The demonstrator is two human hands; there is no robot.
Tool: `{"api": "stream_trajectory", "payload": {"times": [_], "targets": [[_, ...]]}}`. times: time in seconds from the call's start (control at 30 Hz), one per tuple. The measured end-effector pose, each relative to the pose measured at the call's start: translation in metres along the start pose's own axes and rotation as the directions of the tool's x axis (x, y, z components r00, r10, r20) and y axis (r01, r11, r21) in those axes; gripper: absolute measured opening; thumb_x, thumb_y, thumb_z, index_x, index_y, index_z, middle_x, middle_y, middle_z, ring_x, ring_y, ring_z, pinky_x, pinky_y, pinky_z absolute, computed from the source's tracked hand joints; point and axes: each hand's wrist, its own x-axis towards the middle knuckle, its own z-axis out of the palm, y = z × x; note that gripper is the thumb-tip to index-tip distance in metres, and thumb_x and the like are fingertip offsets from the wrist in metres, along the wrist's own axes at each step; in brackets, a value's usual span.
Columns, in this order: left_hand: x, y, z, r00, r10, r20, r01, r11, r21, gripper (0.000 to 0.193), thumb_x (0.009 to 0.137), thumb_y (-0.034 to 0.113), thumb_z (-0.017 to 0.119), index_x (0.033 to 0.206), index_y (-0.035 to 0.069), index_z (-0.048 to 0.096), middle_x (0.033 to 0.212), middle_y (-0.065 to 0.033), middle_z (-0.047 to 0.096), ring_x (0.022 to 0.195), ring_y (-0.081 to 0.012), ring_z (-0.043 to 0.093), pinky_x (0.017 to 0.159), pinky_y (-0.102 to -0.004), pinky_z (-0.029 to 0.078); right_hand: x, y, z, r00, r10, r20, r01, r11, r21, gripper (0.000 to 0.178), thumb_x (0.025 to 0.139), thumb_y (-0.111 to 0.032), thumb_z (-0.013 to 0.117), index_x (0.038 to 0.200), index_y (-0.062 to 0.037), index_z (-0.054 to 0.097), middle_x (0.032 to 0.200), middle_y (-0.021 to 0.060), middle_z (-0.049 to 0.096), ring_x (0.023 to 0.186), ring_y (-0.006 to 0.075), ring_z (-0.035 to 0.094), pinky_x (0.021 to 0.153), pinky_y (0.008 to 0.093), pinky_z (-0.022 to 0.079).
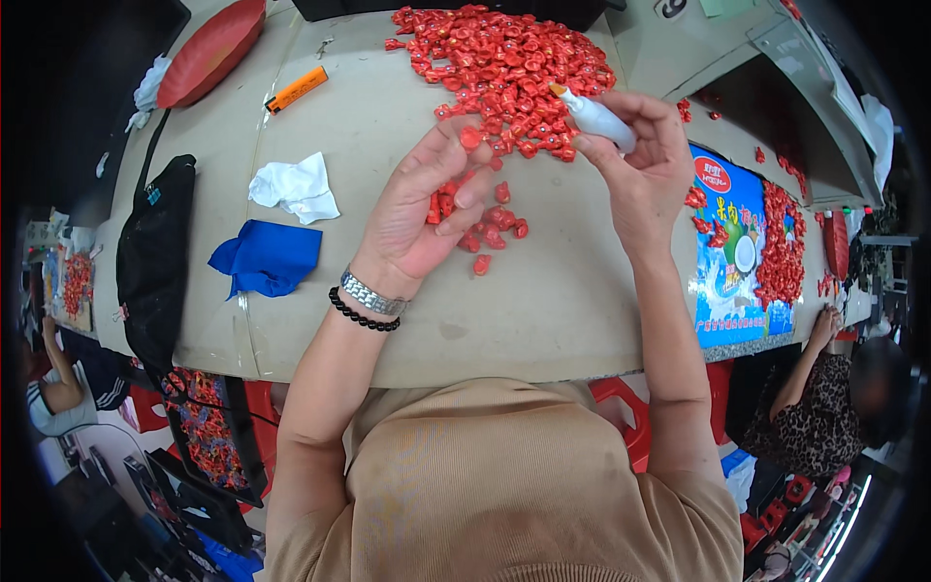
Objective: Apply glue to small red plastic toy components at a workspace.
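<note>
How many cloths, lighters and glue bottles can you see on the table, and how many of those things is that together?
Cloths: 2, a white one and a blue one
Orange lighter: 1
White glue bottle, in the right hand: 1
Total: 4
The small red pieces are too many to count; the left hand pinches one.

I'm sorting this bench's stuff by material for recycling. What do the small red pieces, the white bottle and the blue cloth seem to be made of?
Small red pieces: probably moulded plastic, glossy with highlights, identical shapes. White bottle, held in the right hand: looks like smooth, matte squeezable plastic with an orange tip. Blue cloth: soft woven or non-woven fabric, matte, folded and creased. The left hand pinches one red piece.
</note>
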Motion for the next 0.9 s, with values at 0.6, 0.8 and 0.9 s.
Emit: {"api": "stream_trajectory", "payload": {"times": [0.6,0.8,0.9], "targets": [[-0.003,-0.012,0.005,0.996,-0.056,-0.066,0.056,0.998,0.003,0.022,0.097,0.023,0.052,0.11,0.006,0.058,0.093,-0.0032,0.061,0.062,-0.0098,0.045,0.039,-0.0193,0.029,-0.018,0.004,-0.006,0.912,-0.395,0.113,0.41,0.896,-0.173,0.025,0.074,-0.001,0.074,0.097,0.0029,0.063,0.093,0.0139,0.067,0.084,0.0224,0.065,0.06,0.0265,0.053],[-0.003,-0.012,0.007,0.996,-0.055,-0.076,0.057,0.998,0.031,0.023,0.097,0.024,0.051,0.11,0.006,0.058,0.091,-0.0035,0.06,0.063,-0.0096,0.048,0.039,-0.0193,0.029,-0.018,0.001,-0.003,0.907,-0.39,0.16,0.417,0.885,-0.208,0.026,0.074,0.001,0.073,0.098,0.0026,0.064,0.093,0.014,0.067,0.084,0.0212,0.065,0.057,0.0247,0.054],[-0.005,-0.013,0.005,0.996,-0.058,-0.073,0.061,0.998,0.036,0.023,0.098,0.024,0.051,0.11,0.006,0.058,0.091,-0.0036,0.059,0.064,-0.0093,0.048,0.039,-0.0192,0.029,-0.02,0.001,-0.002,0.895,-0.409,0.178,0.441,0.869,-0.225,0.026,0.074,0.002,0.073,0.098,0.0026,0.064,0.093,0.0138,0.067,0.085,0.0215,0.065,0.059,0.0253,0.055]]}}
